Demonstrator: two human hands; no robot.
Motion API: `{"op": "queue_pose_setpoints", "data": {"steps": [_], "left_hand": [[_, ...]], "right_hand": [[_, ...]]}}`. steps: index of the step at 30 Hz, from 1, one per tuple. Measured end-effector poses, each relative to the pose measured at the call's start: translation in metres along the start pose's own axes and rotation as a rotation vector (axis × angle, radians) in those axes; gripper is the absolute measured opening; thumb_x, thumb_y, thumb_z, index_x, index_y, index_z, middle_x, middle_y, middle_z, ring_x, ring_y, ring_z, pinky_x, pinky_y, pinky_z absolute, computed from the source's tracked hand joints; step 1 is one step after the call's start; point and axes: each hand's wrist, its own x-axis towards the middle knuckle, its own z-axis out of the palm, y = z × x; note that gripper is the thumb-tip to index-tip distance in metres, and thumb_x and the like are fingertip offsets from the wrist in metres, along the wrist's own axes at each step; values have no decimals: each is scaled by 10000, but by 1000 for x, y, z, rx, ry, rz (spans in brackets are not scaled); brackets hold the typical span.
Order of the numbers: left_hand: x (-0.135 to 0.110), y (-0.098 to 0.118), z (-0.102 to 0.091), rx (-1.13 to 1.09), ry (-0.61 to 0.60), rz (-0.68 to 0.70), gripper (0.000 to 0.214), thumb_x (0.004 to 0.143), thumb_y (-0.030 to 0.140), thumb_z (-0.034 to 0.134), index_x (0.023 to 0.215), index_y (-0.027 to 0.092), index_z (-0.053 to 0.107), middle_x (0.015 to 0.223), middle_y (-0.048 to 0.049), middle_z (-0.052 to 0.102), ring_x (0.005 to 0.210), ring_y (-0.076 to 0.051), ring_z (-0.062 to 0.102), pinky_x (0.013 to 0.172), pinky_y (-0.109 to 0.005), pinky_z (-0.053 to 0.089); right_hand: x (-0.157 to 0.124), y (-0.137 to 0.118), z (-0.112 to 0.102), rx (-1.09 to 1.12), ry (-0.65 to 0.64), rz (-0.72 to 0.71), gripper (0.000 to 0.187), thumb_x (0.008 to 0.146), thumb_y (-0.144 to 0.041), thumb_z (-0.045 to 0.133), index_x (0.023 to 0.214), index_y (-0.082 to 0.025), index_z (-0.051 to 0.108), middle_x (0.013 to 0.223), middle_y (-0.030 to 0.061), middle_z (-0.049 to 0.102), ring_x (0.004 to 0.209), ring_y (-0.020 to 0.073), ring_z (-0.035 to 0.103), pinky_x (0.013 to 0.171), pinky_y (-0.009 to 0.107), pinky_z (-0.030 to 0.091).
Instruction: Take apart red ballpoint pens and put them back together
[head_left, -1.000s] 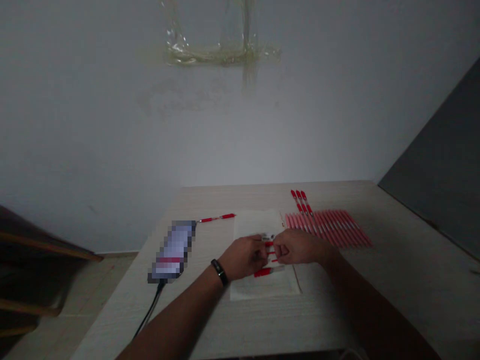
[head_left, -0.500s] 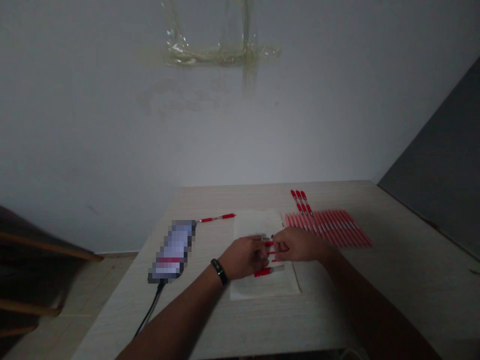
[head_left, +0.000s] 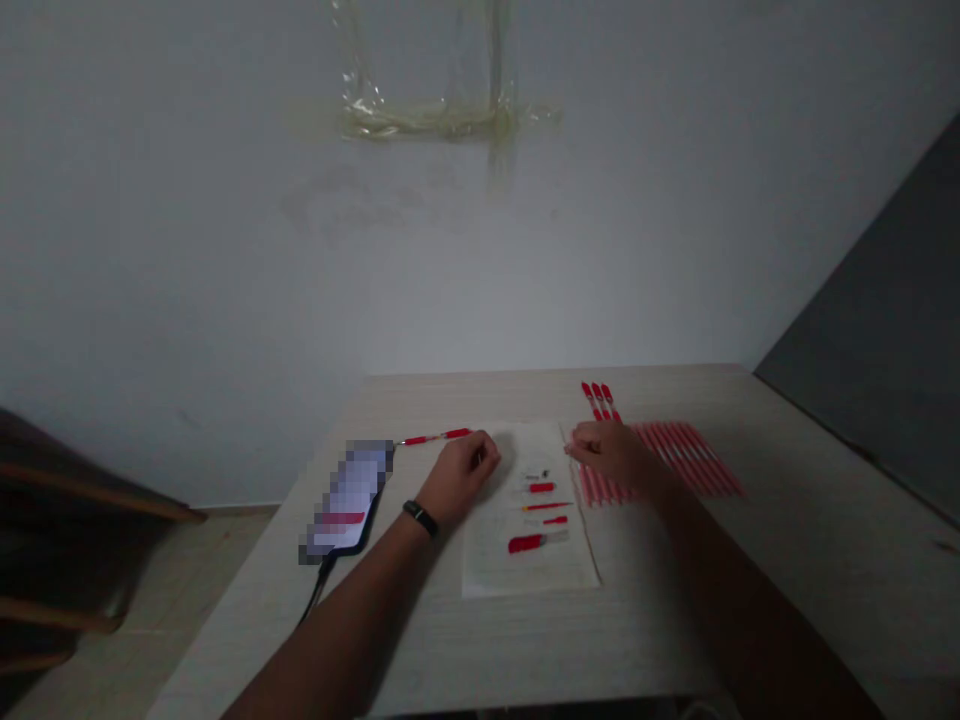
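Note:
A white sheet of paper (head_left: 525,570) lies on the wooden table (head_left: 465,650), and several small red pen parts (head_left: 538,515) are laid out in a column on it. My left hand (head_left: 461,475) rests at the paper's upper left corner, fingers curled, right beside the tip end of a single red pen (head_left: 435,437). Over the near end of a row of several red pens (head_left: 675,455), at the paper's upper right, my right hand (head_left: 611,450) has its fingers bent. Whether either hand holds anything is hidden.
A phone (head_left: 346,497) with a black cable lies left of the paper. Three red pen caps (head_left: 598,395) lie beyond the pen row. A dark wooden chair (head_left: 67,540) stands to the left. The wall behind carries taped plastic (head_left: 442,90).
Both hands left the middle of the paper, where they were pinched together over the parts. The left went up-left toward the single pen, the right up-right to the pen row.

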Motion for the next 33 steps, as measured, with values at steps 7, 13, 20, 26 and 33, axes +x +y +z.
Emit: {"op": "queue_pose_setpoints", "data": {"steps": [7,13,20,26,33], "left_hand": [[7,-16,-11,-58,171,-92,386,950,475,499,687,192,487,633,29,496,625,-143,464,607,-272,318],[7,-16,-11,-51,179,-125,452,960,516,461,642,195,471,601,31,473,606,-145,455,595,-275,314],[5,-13,-12,-49,167,-100,427,978,467,429,720,179,610,625,13,524,643,-164,505,625,-275,364],[4,-10,-12,-83,158,-106,433,986,460,418,827,164,690,636,11,508,628,-164,507,621,-283,377],[3,-11,-12,-97,143,-115,436,986,450,400,891,154,705,629,10,502,616,-168,501,612,-286,371]], "right_hand": [[0,30,-6,-27,100,-3,498,980,-408,493,552,-200,344,551,-26,408,535,115,385,580,299,236],[1,26,1,38,65,53,548,1020,-539,387,584,-209,343,560,-26,402,551,127,399,584,299,266],[-1,17,-3,156,0,138,559,1032,-584,287,605,-226,329,561,-24,380,549,138,381,580,305,311],[-1,14,0,126,-6,168,550,1028,-566,306,604,-221,362,568,-13,417,558,141,399,571,303,328],[0,14,0,104,-7,126,540,1038,-531,313,597,-221,347,578,-6,435,566,146,413,588,308,329]]}}
